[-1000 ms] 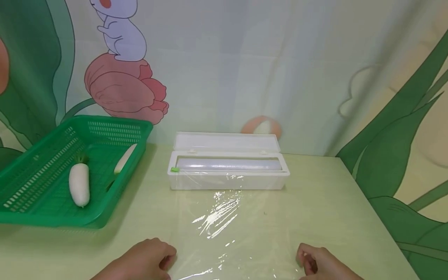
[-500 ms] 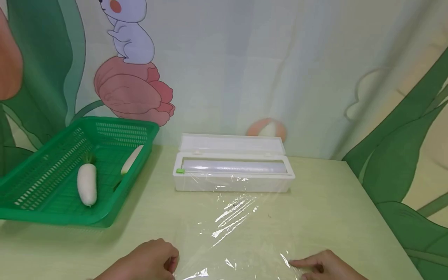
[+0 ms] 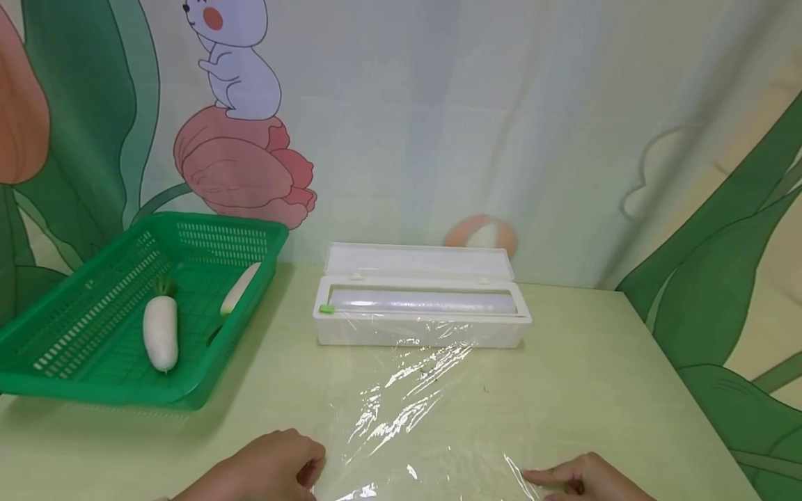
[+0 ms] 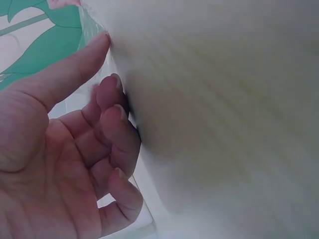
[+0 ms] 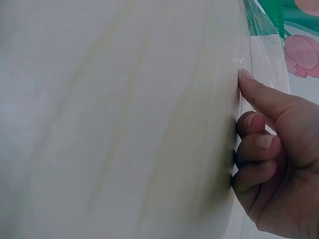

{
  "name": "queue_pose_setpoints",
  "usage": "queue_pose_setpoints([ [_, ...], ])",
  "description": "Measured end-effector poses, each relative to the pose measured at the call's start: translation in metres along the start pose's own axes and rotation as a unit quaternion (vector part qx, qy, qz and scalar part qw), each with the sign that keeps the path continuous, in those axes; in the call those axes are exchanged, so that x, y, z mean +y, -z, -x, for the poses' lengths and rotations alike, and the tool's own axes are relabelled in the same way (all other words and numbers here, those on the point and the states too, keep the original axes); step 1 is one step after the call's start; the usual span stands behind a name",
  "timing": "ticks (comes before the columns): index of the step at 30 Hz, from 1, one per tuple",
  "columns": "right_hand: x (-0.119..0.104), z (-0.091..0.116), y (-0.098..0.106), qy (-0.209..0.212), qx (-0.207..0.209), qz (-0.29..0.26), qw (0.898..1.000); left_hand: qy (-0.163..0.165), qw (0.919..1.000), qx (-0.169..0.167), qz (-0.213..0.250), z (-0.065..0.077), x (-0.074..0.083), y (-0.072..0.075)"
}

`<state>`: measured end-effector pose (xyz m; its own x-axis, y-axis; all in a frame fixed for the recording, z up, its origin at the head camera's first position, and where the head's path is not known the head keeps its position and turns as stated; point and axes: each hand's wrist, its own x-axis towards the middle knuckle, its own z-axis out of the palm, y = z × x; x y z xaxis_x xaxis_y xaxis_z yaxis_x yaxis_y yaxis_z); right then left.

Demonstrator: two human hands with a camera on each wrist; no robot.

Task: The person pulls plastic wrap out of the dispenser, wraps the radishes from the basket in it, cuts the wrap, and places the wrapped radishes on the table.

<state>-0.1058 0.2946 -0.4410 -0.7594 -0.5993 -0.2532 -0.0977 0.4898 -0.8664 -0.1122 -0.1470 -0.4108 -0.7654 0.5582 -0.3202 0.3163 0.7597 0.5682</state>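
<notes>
A sheet of clear plastic wrap (image 3: 407, 424) runs from a white wrap dispenser box (image 3: 420, 330) toward me over the table, shiny with creases. My left hand (image 3: 269, 466) rests at the sheet's left edge. In the left wrist view its thumb (image 4: 75, 69) reaches to the surface and stands apart from the loosely bent fingers. At the right edge, my right hand (image 3: 592, 479) touches the film with one extended finger. The other fingers (image 5: 256, 147) are bent, their tips against the table in the right wrist view. The lower parts of both hands are cut off in the head view.
A green basket (image 3: 207, 376) at the left holds a white radish (image 3: 161, 334) and another pale radish (image 3: 241, 289) partly hidden by its wall. The dispenser's lid (image 3: 420, 262) stands up, showing the wrap roll (image 3: 422, 302) and a green slider (image 3: 326, 309). A printed curtain (image 3: 388, 139) hangs behind.
My right hand has gone from curled fingers at the film's edge to one finger extended left onto the film. The film's creases have shifted. The head view has turned slightly left.
</notes>
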Motion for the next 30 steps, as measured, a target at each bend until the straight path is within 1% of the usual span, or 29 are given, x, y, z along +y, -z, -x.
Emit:
queue_pose_setpoints([
  [2,0.001,0.000,0.000,0.012,-0.003,-0.003,1.000,0.014,0.9998,-0.012,0.004,-0.001,0.000,0.000],
  [4,0.002,0.000,0.001,0.022,-0.007,-0.008,1.000,0.021,0.9996,-0.018,0.007,-0.001,0.000,0.001],
  [6,0.003,0.000,0.001,0.028,-0.009,-0.012,0.999,0.018,0.9997,-0.017,0.004,-0.001,0.000,0.001],
  [10,0.004,0.000,0.001,0.031,-0.007,-0.014,0.999,-0.009,0.9997,0.007,-0.020,-0.001,0.000,0.001],
  [15,0.004,0.001,0.000,0.016,-0.005,-0.035,0.999,-0.007,0.9999,-0.005,-0.013,-0.001,0.000,0.002],
  [17,0.003,0.001,-0.001,0.015,-0.003,-0.036,0.999,0.005,0.9998,-0.017,0.002,0.000,0.000,0.003],
  [20,0.004,0.001,-0.001,0.013,0.000,-0.032,0.999,-0.008,0.9997,-0.013,0.016,0.002,-0.002,0.004],
  [21,0.004,0.001,-0.001,0.012,0.001,-0.030,0.999,-0.007,0.9996,-0.015,0.024,0.003,-0.003,0.004],
  [24,0.006,0.002,0.000,0.021,0.006,-0.012,1.000,-0.028,0.9984,-0.005,0.049,0.006,-0.007,0.006],
  [28,0.009,0.001,0.001,0.060,0.009,0.025,0.998,-0.035,0.9956,0.012,0.087,0.012,-0.009,0.011],
  [30,0.010,0.000,0.002,0.083,0.010,0.041,0.996,-0.041,0.9947,0.027,0.090,0.015,-0.010,0.015],
])
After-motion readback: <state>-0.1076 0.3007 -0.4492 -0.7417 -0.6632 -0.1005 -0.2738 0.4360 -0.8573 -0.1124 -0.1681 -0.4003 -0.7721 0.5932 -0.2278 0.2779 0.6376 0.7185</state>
